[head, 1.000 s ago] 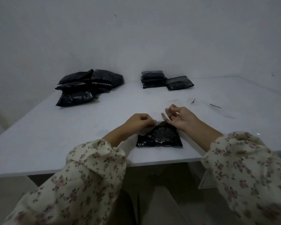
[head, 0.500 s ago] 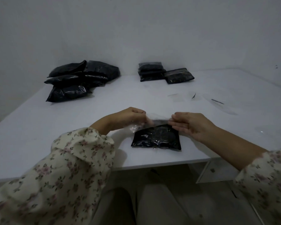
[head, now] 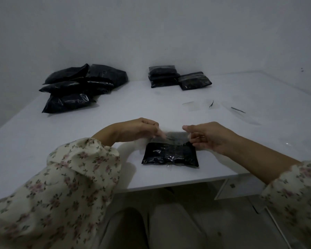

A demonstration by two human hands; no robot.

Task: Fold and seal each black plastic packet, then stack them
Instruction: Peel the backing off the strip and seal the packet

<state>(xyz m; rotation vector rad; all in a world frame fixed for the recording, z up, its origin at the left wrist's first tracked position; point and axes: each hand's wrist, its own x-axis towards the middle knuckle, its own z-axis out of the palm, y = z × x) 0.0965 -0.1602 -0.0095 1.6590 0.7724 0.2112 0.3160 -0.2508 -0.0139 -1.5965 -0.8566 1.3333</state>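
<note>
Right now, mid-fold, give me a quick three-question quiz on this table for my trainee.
1. True or false: the left hand and the right hand both pinch the clear top flap of the near packet.
2. Where is the neat stack? A) on the person's lap B) at the far side of the table, right of the loose pile C) under the right hand
3. Fill in: a single packet lies just to the ___ of that stack.
Key: 1 true; 2 B; 3 right.
</note>
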